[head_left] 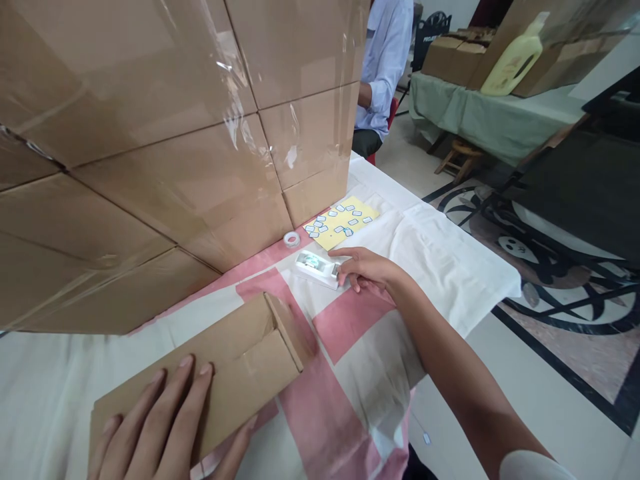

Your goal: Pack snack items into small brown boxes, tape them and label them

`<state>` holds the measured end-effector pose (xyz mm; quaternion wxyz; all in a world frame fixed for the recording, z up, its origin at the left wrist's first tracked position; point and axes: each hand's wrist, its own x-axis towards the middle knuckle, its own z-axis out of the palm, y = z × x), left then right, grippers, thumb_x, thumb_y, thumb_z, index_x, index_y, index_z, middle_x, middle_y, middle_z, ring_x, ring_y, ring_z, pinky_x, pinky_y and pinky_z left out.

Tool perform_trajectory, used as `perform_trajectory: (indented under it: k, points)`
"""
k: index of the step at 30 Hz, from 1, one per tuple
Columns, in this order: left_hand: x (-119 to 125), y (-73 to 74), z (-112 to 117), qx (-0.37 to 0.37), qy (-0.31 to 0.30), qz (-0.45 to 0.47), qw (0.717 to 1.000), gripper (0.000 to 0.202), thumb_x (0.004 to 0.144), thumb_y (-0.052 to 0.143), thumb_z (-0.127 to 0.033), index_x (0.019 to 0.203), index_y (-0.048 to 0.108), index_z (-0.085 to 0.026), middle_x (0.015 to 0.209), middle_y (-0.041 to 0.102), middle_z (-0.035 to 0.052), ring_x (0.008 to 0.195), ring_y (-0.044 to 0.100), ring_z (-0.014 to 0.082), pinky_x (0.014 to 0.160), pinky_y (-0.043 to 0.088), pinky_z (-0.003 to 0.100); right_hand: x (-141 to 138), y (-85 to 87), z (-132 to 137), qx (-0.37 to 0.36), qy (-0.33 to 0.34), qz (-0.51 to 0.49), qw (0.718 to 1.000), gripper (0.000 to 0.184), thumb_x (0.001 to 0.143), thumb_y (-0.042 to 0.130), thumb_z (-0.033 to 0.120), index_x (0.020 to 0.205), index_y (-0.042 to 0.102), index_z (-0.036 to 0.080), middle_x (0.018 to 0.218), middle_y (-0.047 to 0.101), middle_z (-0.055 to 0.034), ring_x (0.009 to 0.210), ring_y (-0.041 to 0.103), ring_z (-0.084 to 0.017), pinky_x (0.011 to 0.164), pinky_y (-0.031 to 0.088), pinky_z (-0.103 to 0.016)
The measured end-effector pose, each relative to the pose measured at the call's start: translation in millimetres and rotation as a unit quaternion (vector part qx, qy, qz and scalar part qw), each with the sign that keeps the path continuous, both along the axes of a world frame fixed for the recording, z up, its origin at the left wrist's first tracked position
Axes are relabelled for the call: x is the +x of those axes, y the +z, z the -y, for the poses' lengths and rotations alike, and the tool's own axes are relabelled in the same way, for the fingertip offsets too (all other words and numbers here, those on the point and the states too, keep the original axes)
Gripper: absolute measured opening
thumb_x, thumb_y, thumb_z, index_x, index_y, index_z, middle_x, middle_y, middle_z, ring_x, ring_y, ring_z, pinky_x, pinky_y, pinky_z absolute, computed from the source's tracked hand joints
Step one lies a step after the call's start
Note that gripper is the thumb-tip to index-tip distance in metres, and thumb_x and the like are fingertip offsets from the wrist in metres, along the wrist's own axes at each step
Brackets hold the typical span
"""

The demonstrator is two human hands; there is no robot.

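The left hand (pixel 155 437) is open, its fingers splayed across the top of a long, brown cardboard box (pixel 255 357) and its thumb spread out by the near edge. The box lies slantwise on a pink, white and grey checked cloth (pixel 345 327), its flapped end towards the right hand (pixel 367 267). That hand is half curled with the index finger stretched out, its fingertips at the near right end of a small, white, oblong device (pixel 317 267) with a shiny top; whether they pinch anything there, I cannot tell. The device lies on the cloth beyond the box. Just past it are a ring-shaped roll of whitish tape (pixel 291 245) and a yellow sheet (pixel 327 237) dotted with small, dark-edged white labels. A tall stack of taped brown cardboard boxes (pixel 180 173) rises behind, the roll close to its foot. Further off, a person in a light blue shirt (pixel 393 67) sits partly hidden by the stack, and a pale yellow plastic jug (pixel 515 63) stands on a table covered in green cloth (pixel 480 120).
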<state>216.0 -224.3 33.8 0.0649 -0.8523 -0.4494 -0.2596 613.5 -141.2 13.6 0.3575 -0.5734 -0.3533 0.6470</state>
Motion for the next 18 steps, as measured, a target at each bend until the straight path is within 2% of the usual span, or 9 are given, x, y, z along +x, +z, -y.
perform_trajectory:
  k: [3, 5, 11, 15, 18]
  points:
    - [1.3, 2.6, -0.1, 0.042, 0.005, -0.058, 0.997, 0.086, 0.077, 0.073, -0.055, 0.152, 0.047, -0.022, 0.151, 0.055, 0.0123, 0.132, 0.056, 0.0423, 0.111, 0.041, 0.058, -0.5, 1.0, 2.1, 0.003, 0.0, -0.006, 1.0, 0.078, 0.068, 0.067, 0.017, 0.144, 0.051, 0.015, 0.072, 0.076, -0.0043, 0.041, 0.05, -0.011, 0.036, 0.031, -0.022]
    - [1.8, 5.1, 0.0, 0.042, 0.001, -0.072, 0.997, 0.088, 0.076, 0.072, -0.058, 0.153, 0.046, -0.022, 0.15, 0.056, 0.0125, 0.131, 0.056, 0.0421, 0.11, 0.043, 0.057, -1.1, 2.1, 3.8, 0.007, -0.004, -0.011, 1.0, 0.078, 0.068, 0.067, 0.017, 0.144, 0.052, 0.016, 0.072, 0.076, -0.004, 0.042, 0.05, -0.011, 0.037, 0.032, -0.022]
    - [4.6, 12.0, 1.2, 0.038, 0.014, -0.083, 0.996, 0.087, 0.079, 0.068, -0.061, 0.154, 0.043, -0.025, 0.148, 0.058, 0.0098, 0.132, 0.056, 0.0388, 0.112, 0.042, 0.054, 0.3, -0.1, 4.2, 0.019, 0.006, -0.014, 1.0, 0.078, 0.068, 0.066, 0.017, 0.145, 0.05, 0.015, 0.071, 0.075, -0.0036, 0.041, 0.049, -0.01, 0.037, 0.032, -0.021]
    - [4.2, 11.7, 1.8, 0.044, -0.006, -0.089, 0.995, 0.089, 0.079, 0.068, -0.061, 0.156, 0.04, -0.024, 0.146, 0.06, 0.0094, 0.132, 0.056, 0.038, 0.112, 0.042, 0.053, 5.3, -7.5, 0.2, 0.014, 0.023, -0.029, 0.999, 0.083, 0.067, 0.068, 0.018, 0.147, 0.047, 0.015, 0.073, 0.076, -0.0028, 0.041, 0.051, -0.01, 0.037, 0.031, -0.021]
    - [5.5, 10.9, 3.5, 0.059, 0.02, -0.087, 0.994, 0.088, 0.078, 0.068, -0.061, 0.154, 0.044, -0.022, 0.147, 0.059, 0.0106, 0.13, 0.058, 0.0393, 0.11, 0.043, 0.053, 7.9, -13.0, -2.1, 0.018, 0.034, -0.04, 0.998, 0.084, 0.065, 0.069, 0.016, 0.147, 0.047, 0.015, 0.074, 0.076, -0.0021, 0.043, 0.053, -0.01, 0.037, 0.028, -0.02]
